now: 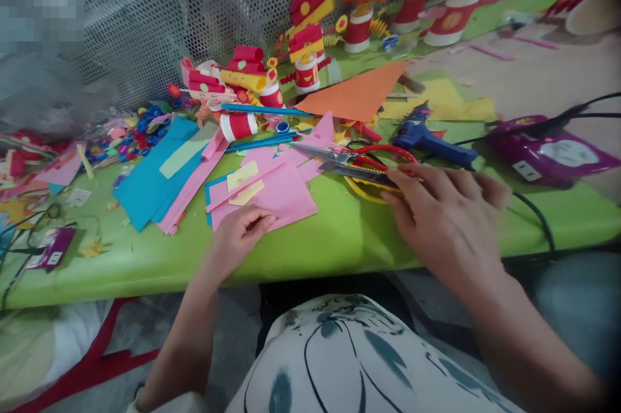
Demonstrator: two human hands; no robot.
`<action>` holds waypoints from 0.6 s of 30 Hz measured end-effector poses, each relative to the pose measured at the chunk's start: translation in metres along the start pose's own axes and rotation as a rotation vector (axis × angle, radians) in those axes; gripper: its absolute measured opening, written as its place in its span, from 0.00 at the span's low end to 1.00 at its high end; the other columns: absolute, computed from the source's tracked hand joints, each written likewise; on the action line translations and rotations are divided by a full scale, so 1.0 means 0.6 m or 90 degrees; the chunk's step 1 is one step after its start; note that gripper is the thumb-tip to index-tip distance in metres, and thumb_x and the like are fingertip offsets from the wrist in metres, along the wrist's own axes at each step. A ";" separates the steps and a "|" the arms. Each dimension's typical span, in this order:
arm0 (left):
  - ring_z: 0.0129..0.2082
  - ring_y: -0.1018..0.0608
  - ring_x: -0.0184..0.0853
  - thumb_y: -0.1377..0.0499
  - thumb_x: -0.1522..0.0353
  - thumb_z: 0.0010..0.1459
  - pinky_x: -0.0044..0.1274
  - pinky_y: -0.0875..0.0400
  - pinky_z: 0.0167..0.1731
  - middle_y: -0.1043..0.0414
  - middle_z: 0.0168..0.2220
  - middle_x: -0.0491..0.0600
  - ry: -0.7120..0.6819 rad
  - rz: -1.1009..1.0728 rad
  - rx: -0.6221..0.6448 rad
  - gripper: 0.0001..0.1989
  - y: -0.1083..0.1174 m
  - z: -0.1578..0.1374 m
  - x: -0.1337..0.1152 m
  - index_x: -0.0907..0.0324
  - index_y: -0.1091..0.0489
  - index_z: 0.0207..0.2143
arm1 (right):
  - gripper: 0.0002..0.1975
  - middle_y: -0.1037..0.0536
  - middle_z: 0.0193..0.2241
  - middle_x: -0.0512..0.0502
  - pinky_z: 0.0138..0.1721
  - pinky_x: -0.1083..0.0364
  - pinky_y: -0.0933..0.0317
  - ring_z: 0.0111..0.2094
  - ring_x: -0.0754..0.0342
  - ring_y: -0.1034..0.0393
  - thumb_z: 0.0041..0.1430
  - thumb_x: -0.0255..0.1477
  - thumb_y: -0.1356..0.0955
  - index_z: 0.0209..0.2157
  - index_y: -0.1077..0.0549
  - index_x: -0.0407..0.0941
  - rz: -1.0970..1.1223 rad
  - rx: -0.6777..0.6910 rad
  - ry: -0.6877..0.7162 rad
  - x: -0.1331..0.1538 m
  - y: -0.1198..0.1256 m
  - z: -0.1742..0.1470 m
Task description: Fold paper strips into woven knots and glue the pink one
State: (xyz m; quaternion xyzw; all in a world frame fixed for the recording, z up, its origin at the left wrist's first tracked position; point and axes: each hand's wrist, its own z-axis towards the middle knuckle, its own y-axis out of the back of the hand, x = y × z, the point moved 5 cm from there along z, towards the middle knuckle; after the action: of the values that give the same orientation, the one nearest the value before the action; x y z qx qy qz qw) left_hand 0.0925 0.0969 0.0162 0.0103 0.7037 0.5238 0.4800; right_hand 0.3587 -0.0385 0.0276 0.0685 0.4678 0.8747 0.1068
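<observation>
While grey perforated metal (233, 5) backs the green worktop (359, 241), left fingers (257, 213) half-curl on pink paper (297, 198), right fingers (411, 188) over steel scissors (356, 173); grips unclear.

By my left hand (245, 232) lies smooth, matt pink paper (291, 199), with dull blue paper (150, 180) farther left. At the fingertips of my right hand (444, 225), scissor blades (334, 155) show grey, faintly shiny metal. Just beyond that hand, the glue gun (431, 138) looks like hard blue plastic; to its right, a purple box (543, 147) has a glossy plastic shell. Under my hands the green surface (169, 257) looks smooth, softly sheened. Farther off stands a perforated panel (194, 11), metallic grey.
</observation>
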 end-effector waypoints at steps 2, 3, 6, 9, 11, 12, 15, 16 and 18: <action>0.36 0.22 0.34 0.43 0.60 0.67 0.26 0.33 0.36 0.21 0.37 0.47 0.016 0.005 0.018 0.12 0.003 0.002 0.003 0.56 0.23 0.38 | 0.14 0.18 0.46 0.43 0.50 0.44 0.44 0.44 0.42 0.28 0.68 0.33 0.34 0.50 0.22 0.44 -0.004 0.013 0.019 -0.007 -0.008 0.005; 0.36 0.22 0.35 0.43 0.60 0.67 0.26 0.33 0.36 0.21 0.37 0.47 0.013 0.011 0.023 0.12 0.003 0.003 0.004 0.56 0.23 0.39 | 0.14 0.18 0.44 0.43 0.49 0.44 0.44 0.44 0.42 0.28 0.68 0.34 0.34 0.50 0.22 0.44 -0.004 0.016 0.027 -0.008 -0.011 0.008; 0.38 0.21 0.35 0.44 0.61 0.67 0.26 0.32 0.38 0.20 0.39 0.47 -0.022 0.033 0.016 0.11 -0.001 0.004 0.006 0.55 0.24 0.40 | 0.15 0.18 0.44 0.45 0.49 0.43 0.47 0.43 0.42 0.29 0.68 0.37 0.34 0.49 0.22 0.46 -0.013 0.025 0.036 -0.007 -0.019 0.015; 0.42 0.21 0.37 0.45 0.63 0.68 0.28 0.30 0.43 0.21 0.43 0.49 -0.087 0.101 -0.023 0.11 -0.003 0.006 0.005 0.55 0.25 0.46 | 0.15 0.19 0.43 0.44 0.48 0.43 0.47 0.42 0.42 0.30 0.68 0.37 0.34 0.49 0.22 0.46 -0.036 0.038 0.048 -0.003 -0.028 0.024; 0.47 0.22 0.40 0.46 0.65 0.69 0.32 0.29 0.48 0.23 0.47 0.53 -0.141 0.184 -0.052 0.13 -0.003 0.009 0.001 0.55 0.27 0.51 | 0.14 0.20 0.42 0.42 0.46 0.44 0.46 0.43 0.41 0.31 0.67 0.35 0.34 0.49 0.23 0.45 -0.056 0.047 0.054 0.000 -0.032 0.029; 0.50 0.23 0.42 0.47 0.66 0.69 0.35 0.30 0.50 0.24 0.50 0.55 -0.175 0.222 -0.054 0.15 -0.003 0.011 -0.003 0.54 0.27 0.54 | 0.14 0.21 0.42 0.40 0.44 0.44 0.44 0.43 0.40 0.32 0.67 0.34 0.34 0.49 0.23 0.43 -0.064 0.054 0.056 0.002 -0.032 0.031; 0.60 0.29 0.42 0.52 0.73 0.69 0.39 0.36 0.60 0.30 0.60 0.54 -0.292 0.262 0.027 0.21 -0.013 0.014 -0.016 0.49 0.30 0.59 | 0.15 0.22 0.44 0.33 0.41 0.47 0.40 0.42 0.39 0.30 0.68 0.31 0.36 0.49 0.25 0.37 -0.052 0.086 0.063 0.008 -0.025 0.028; 0.62 0.31 0.40 0.53 0.74 0.69 0.40 0.40 0.63 0.32 0.62 0.52 -0.318 0.254 0.066 0.24 -0.017 0.015 -0.018 0.48 0.32 0.61 | 0.15 0.22 0.44 0.31 0.41 0.47 0.39 0.41 0.40 0.30 0.69 0.29 0.38 0.50 0.26 0.35 -0.032 0.095 0.059 0.010 -0.018 0.023; 0.66 0.35 0.38 0.54 0.75 0.69 0.42 0.49 0.68 0.34 0.65 0.49 -0.332 0.243 0.127 0.26 -0.024 0.015 -0.019 0.47 0.37 0.65 | 0.16 0.22 0.42 0.30 0.41 0.47 0.37 0.41 0.40 0.28 0.70 0.29 0.40 0.51 0.29 0.34 0.030 0.104 0.039 0.013 -0.001 0.007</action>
State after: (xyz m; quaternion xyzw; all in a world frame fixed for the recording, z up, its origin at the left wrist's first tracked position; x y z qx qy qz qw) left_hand 0.1117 0.0911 0.0132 0.3227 0.5901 0.5125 0.5338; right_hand 0.3519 -0.0327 0.0295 0.0612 0.5390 0.8375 0.0660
